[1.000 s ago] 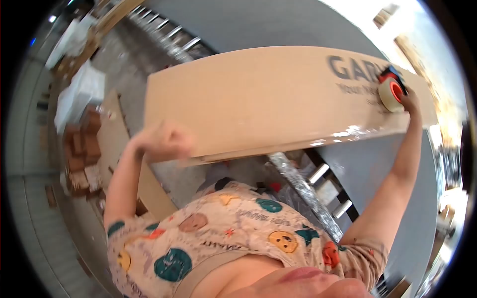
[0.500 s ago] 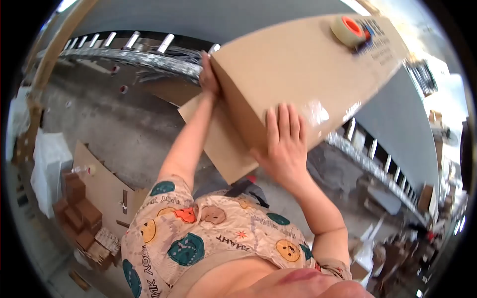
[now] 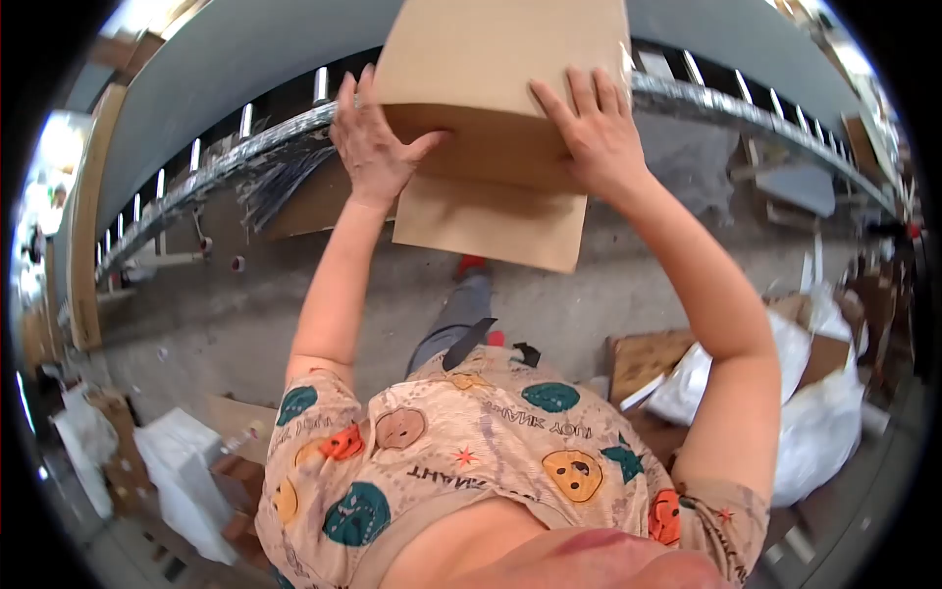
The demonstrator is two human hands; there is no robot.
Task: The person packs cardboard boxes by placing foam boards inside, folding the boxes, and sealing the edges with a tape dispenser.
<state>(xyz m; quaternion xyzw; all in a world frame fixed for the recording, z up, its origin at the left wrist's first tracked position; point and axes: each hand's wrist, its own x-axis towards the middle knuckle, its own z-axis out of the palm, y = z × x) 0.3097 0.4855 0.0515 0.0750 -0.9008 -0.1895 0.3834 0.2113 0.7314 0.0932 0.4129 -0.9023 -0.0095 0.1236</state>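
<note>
Cardboard carton (image 3: 502, 54): turned end-on since the earlier frame, lying on the grey roller-edged table (image 3: 240, 64), lower flap (image 3: 491, 224) hanging.
Left hand (image 3: 378, 149): spread wide at its left edge.
Right hand (image 3: 603, 142): splayed across its right corner.

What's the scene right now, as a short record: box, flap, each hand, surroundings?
Box: near end in view, far end out of frame
Flap: sticking out low at the near end, not folded up
Left hand: at the box's near left corner, fingers spread
Right hand: near right corner, fingers spread on top
Rail: silvery, seen either side of the box
White plastic: lower right
</note>
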